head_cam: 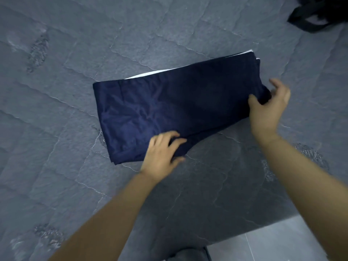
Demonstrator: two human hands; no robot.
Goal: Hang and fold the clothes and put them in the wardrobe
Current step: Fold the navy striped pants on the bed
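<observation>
The dark blue folded cloth [175, 108] lies on the bed [56, 91]; the left hand [162, 153] pinches its near edge, the right hand [269, 108] grips the far corner; lift both ends together, so the folds stay neat.
</observation>
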